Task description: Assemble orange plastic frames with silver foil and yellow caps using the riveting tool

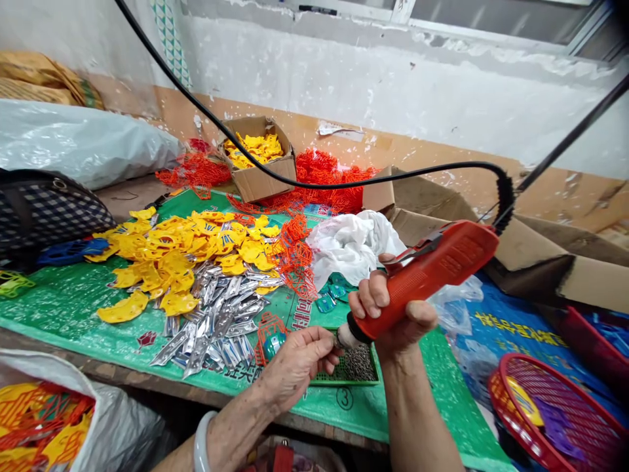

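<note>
Head view: right hand [399,335] wraps fingers round a red screwdriver [432,272] over a green tray [344,382] of small pieces [360,363]; left hand [297,360] pinches fingertips together at the tool's nose [346,335], any held part unclear.

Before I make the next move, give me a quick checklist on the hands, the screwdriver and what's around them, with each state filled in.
1. Right hand wrapped around the red screwdriver: ok.
2. Left hand at the screwdriver's nose: ok, right beside it.
3. Small part pinched in the left hand: cannot tell, the grip hides it.
4. Small screws in the green tray near both hands: ok.
5. Cord clear of the hands: ok, it runs from the screwdriver's rear end.
6. Silver pieces sorted neatly: not ok, they lie in a loose heap against the yellow pieces.
</note>
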Tool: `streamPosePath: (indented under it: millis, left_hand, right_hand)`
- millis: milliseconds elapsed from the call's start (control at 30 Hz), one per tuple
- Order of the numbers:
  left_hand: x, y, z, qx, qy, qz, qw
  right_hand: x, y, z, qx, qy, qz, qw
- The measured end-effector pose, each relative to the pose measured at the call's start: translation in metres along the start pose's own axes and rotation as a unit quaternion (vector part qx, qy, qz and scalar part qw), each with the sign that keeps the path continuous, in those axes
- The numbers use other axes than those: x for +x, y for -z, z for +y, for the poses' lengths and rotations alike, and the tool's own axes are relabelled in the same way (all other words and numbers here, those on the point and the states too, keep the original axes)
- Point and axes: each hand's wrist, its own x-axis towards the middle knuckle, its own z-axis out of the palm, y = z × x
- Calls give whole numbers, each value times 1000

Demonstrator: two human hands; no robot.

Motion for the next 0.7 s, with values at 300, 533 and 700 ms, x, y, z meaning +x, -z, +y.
streamPosePath:
  millis: [300,533,700]
  left_hand:
    - [-2,0,2,37,-32,-15,999]
    - [7,1,-8,-59,-19,0,998]
    - [7,-1,-8,-83,-12,20,996]
  right_hand:
    - [-2,-6,-3,-45,-7,59,997]
    - [0,-8,-3,-66,0,88,994]
    - [-1,-6,-3,-71,-1,90,993]
